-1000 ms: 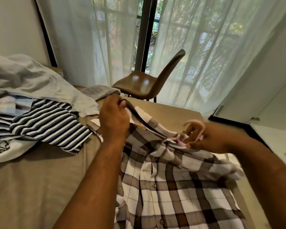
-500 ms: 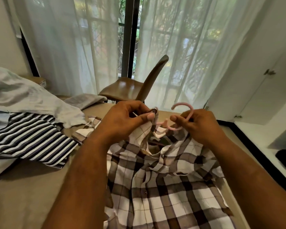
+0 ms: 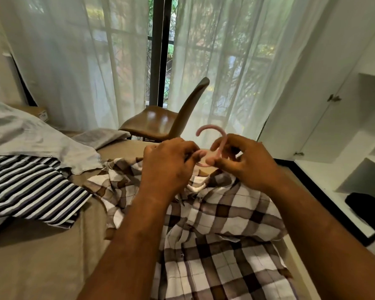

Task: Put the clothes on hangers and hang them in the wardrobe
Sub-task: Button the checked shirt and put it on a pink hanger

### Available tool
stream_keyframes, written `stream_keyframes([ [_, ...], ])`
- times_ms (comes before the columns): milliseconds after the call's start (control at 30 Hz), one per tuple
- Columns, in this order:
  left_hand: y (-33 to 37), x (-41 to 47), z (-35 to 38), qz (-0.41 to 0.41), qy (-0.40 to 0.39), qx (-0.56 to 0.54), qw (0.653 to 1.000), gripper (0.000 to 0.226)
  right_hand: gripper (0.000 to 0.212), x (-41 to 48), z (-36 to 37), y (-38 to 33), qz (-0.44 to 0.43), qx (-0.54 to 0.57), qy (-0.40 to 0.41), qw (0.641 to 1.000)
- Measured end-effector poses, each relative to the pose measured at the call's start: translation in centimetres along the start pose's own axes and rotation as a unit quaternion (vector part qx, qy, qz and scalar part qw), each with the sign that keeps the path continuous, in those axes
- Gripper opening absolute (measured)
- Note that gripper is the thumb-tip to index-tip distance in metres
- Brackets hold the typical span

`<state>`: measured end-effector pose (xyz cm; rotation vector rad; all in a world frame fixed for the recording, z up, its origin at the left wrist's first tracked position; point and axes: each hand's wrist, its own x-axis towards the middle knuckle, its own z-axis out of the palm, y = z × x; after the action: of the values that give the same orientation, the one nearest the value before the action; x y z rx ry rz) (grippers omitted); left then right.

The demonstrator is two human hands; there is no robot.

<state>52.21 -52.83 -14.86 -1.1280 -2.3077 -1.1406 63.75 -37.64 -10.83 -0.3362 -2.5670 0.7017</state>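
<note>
While your left hand [image 3: 169, 167] and right hand [image 3: 245, 163] both pinch hanger [image 3: 210, 128] neck, shirt [image 3: 225, 224] looks loosely seated; tilt when lifting, shoulder may slip off.

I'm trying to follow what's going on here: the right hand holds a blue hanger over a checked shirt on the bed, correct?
Not quite. The hanger is pink, not blue, as the head view shows. The rest holds: the right hand grips it over the checked shirt lying on the bed.
</note>
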Motion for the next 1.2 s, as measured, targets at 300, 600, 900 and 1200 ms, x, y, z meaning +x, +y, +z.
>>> stream_keyframes([
  [300,0.2,-0.2,0.7,-0.065,0.032,-0.005,0.997,0.027,0.026,-3.0,3.4,2.3,0.153,-0.072,0.117,0.979],
  [600,-0.4,-0.4,1.3,-0.101,0.019,0.022,0.995,0.017,0.011,-3.1,1.0,4.8,0.221,0.049,0.04,0.973],
  [900,-0.8,-0.5,2.3,-0.111,-0.039,0.052,0.992,0.014,0.02,-2.0,0.8,5.5,0.423,0.521,0.102,0.734],
  [1200,-0.4,-0.5,2.7,-0.082,-0.003,0.045,0.996,0.014,0.07,-2.6,1.3,4.6,0.257,0.302,0.018,0.918],
])
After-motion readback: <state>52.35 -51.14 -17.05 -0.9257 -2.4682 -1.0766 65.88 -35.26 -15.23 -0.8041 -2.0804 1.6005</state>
